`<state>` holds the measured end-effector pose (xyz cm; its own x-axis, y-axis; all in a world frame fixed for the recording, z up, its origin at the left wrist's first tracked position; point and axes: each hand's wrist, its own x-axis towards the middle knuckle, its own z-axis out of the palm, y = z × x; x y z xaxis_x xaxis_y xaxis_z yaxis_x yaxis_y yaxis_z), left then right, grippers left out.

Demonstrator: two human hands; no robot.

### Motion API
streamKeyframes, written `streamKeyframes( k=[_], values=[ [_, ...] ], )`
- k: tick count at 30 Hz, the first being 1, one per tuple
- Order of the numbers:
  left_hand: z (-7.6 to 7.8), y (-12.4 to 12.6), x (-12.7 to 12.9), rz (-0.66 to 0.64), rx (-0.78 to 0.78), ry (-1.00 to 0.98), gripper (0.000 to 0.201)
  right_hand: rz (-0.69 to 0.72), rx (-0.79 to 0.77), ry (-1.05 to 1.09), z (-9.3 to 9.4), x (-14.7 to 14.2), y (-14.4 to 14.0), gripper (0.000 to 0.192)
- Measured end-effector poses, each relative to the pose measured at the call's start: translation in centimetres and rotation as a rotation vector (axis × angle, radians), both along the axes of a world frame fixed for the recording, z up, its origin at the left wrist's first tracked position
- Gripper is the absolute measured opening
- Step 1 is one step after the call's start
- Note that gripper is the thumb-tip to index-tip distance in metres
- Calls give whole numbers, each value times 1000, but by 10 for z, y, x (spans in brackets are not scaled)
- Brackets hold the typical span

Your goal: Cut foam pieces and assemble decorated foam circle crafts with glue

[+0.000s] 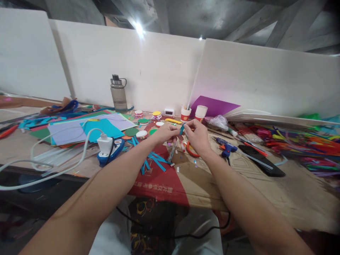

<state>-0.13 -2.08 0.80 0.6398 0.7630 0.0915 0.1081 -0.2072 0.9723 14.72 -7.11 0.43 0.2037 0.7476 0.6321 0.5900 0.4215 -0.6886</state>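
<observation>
- A white cable loops across the near left edge of the table and runs up to a white plug seated in a blue and white power strip
- Behind the cable lies a spread of coloured paper sheets, with a grey water bottle standing upright against the white partition
- Small paper discs in green, white and red lie scattered between the sheets and the hands
- Loose blue paper strips lie on the red-printed part of the cardboard, below the left forearm
- The left hand is held above the table with its fingers curled in, pinching the lower end of a small blue paper strip
- That small blue paper strip sits tilted in the air between the two hands, above the middle of the table
- The right hand meets the left one, its fingertips closed on the upper end of the same strip
- Two red and white paper cups stand just behind the hands, in front of a purple sheet
- A blue glue gun lies to the right of the right wrist, near a dark phone lying flat
- A heap of coloured pipe cleaners covers the far right of the table
</observation>
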Motion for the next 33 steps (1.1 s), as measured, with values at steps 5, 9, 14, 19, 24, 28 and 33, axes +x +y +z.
streamKeyframes(
  k=[5,9,14,19,24,28,33],
  values=[
    [-2,1,1,-2,-58,-53,25,4,19,30,-2,0,1,15],
    [-5,4,3,-19,-86,-133,20,5,42,27,-3,0,1,13],
    [-4,4,3,-14,-60,-135,18,-1,58,32,-4,0,1,12],
    [2,-2,2,8,-66,-108,13,-3,57,35,-4,0,2,12],
    [0,0,3,16,-73,-121,9,4,73,50,-3,-1,2,10],
    [-4,4,3,34,-91,-193,10,-11,81,86,-3,-2,2,9],
    [-4,5,3,33,-139,-235,17,-17,76,96,-3,-2,1,9]
  ],
)
